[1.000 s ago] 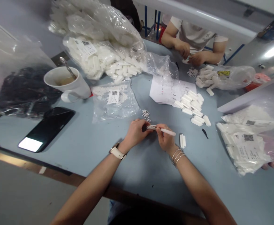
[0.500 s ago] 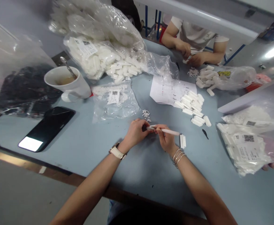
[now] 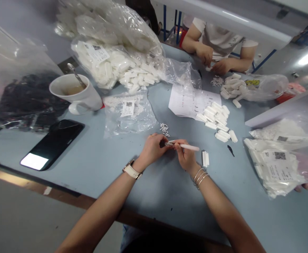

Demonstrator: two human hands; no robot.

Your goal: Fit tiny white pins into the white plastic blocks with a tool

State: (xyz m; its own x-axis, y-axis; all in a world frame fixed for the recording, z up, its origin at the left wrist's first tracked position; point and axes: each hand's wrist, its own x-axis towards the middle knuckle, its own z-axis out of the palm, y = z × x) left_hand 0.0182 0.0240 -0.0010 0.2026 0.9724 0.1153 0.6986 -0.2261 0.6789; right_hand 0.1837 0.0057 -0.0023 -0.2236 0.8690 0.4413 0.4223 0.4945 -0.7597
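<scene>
Your left hand (image 3: pixel 152 150) pinches a small part (image 3: pixel 167 143), your right hand (image 3: pixel 186 157) clamps a white stick (image 3: pixel 189 147) (seemingly midway: white pieces (image 3: pixel 217 121) piled, tiny bits (image 3: pixel 164 128) unused).

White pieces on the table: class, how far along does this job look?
Done, it seems: a row of white pieces by the paper. In hand: left hand grips a small piece, right hand works it with a white tool. Left: loose pins and full bags.

White mug (image 3: pixel 84 97), black phone (image 3: pixel 54 142), white plastic parts (image 3: pixel 217 119), pale blue table (image 3: pixel 96 165).
</scene>
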